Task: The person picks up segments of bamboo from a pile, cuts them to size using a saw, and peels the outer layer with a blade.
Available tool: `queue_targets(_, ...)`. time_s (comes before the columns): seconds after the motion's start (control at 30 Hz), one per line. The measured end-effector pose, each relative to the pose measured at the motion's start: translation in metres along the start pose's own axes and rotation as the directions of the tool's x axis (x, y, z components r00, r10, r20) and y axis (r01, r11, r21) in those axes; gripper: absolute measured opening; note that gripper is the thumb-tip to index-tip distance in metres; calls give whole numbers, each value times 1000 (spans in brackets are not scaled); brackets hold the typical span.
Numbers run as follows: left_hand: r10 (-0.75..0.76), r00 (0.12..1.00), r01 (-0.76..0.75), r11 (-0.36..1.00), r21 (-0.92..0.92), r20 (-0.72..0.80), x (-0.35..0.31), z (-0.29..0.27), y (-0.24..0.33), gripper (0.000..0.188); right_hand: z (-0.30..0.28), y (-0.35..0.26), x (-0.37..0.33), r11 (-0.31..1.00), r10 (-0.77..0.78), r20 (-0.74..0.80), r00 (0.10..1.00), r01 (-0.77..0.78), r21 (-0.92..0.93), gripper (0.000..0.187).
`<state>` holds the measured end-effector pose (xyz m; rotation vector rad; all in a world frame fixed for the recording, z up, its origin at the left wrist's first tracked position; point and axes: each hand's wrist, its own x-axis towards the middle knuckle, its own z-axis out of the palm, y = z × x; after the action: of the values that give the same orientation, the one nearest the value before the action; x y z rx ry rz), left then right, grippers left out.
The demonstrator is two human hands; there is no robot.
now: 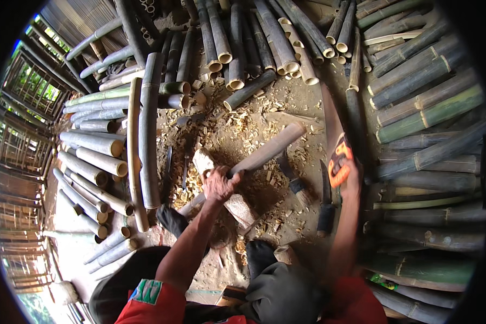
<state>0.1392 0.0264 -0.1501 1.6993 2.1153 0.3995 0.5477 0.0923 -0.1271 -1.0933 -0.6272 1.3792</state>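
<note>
My left hand [220, 184] is wrapped round a brown bamboo pole [270, 147]. The pole lies slantwise across a pale, rough-hewn wooden block [240, 211], its far end pointing up and to the right. Off to the right, my right hand [349, 175] grips the orange and black handle of a hand saw [332, 119]. The saw's long blade points away from me, apart from the pole. Between the two hands lies a knife with a wooden handle [302, 195], and beside it a blade with a black handle [325, 216].
Wood chips [200, 127] litter the ground. Cut bamboo is heaped at the right [421, 162], at the back [235, 48] and at the left [97, 143]. Two long poles [149, 135] stand out left of the block. My dark-covered feet [259, 256] are close to the block.
</note>
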Motion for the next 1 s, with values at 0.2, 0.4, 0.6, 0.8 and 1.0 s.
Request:
queue_targets(0.2, -11, 995, 2, 996, -93, -96, 11, 16, -12, 87, 22, -13, -163, 775, -443, -140, 886, 300, -556, 41)
queue_targets(0.4, -53, 998, 55, 987, -152, 20, 8, 0, -8, 80, 63, -31, -262, 828, -149, 56, 987, 155, -539, 54)
queue_targets(0.6, -47, 999, 44, 958, -284, -4, -1, 2, -2, 67, 85, -22, -276, 674, -88, 268, 959, 255, -693, 60)
queue_targets(0.8, -15, 997, 0, 981, -195, -80, -10, -1, -4, 66, 90, -44, -290, 449, -41, 443, 896, 412, -793, 52)
queue_targets(1.0, 35, 996, -49, 979, -196, -78, 1, 8, -4, 68, 137, 5, -220, 492, -80, 511, 856, 480, -727, 45)
